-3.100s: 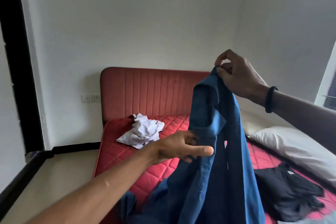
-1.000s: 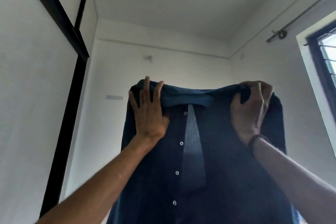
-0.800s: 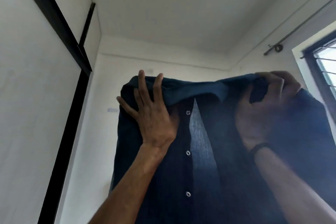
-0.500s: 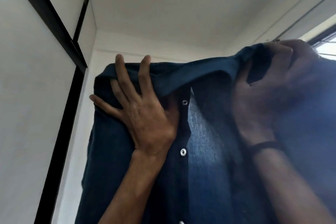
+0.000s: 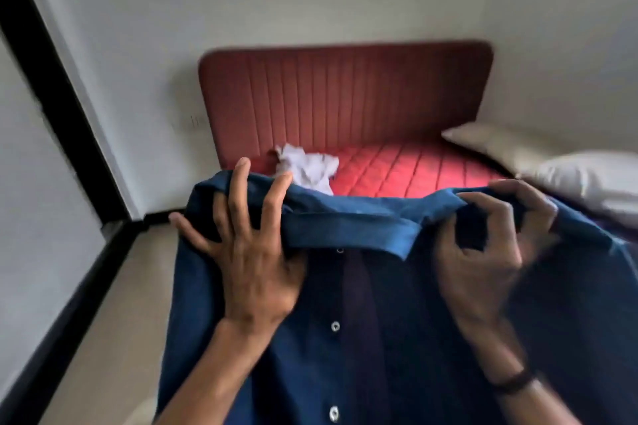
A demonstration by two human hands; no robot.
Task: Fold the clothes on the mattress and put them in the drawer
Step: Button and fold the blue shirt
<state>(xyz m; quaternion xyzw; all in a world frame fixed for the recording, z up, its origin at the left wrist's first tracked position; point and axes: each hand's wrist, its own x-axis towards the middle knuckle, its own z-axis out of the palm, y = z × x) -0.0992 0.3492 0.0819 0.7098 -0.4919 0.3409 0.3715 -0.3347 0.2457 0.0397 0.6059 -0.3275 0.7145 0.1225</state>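
**Blue shirt held up by both shoulders above the mattress**

The red quilted mattress (image 5: pixel 407 169) fills the back of the view, with its red padded headboard (image 5: pixel 345 97) standing against the white wall. In front of it hangs the blue button-up shirt (image 5: pixel 379 338), spread wide and held in the air, so it hides the near part of the mattress. Its collar (image 5: pixel 348 231) lies between the two hands, folded down, and white buttons run down the middle below it.

The left hand (image 5: pixel 248 262) grips the shirt at one shoulder, fingers closed over the top edge. The right hand (image 5: pixel 490 252) is clamped on the other shoulder; a dark band (image 5: pixel 511 381) sits on its wrist.

A white pillow (image 5: pixel 593 183) lies at the right side of the mattress. A crumpled white garment (image 5: pixel 307 166) rests near the headboard, just behind the shirt's top edge.

No brand, label or writing can be read; the picture is blurred.
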